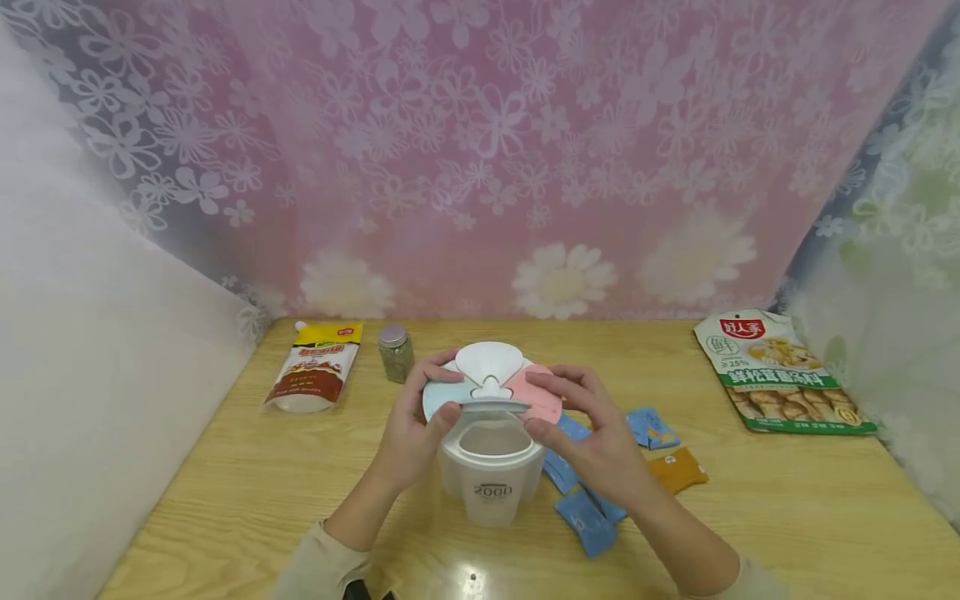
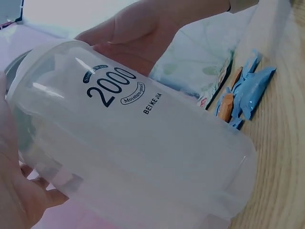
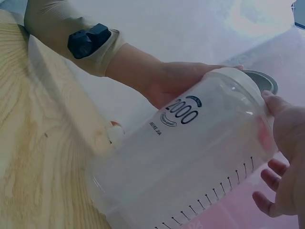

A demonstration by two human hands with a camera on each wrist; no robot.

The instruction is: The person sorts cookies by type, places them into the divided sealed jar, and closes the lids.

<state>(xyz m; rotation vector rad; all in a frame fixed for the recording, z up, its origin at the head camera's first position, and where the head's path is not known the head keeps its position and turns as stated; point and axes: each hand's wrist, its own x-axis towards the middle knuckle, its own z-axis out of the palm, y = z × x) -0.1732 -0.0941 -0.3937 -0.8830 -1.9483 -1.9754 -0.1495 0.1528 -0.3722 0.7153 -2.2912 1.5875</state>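
A translucent plastic storage canister (image 1: 492, 492) printed "2000" stands on the table in front of me. Its lid (image 1: 491, 358) has white, light blue and pink sections, with a grey front edge that looks raised in the wrist views. My left hand (image 1: 412, 425) grips the lid's blue side, thumb at the front and fingers over the top. On the pink side, my right hand (image 1: 603, 437) holds the lid in the same way. Both wrist views show the canister body (image 2: 157, 143) with measuring marks down one side. Whether the lid is fully seated, I cannot tell.
Several blue packets (image 1: 587, 521) and an orange packet (image 1: 677, 471) lie right of the canister. A spouted pouch (image 1: 315, 367) and a small jar (image 1: 396, 354) of dried herbs stand at the back left. A large green-and-white food bag (image 1: 783, 375) lies at the back right.
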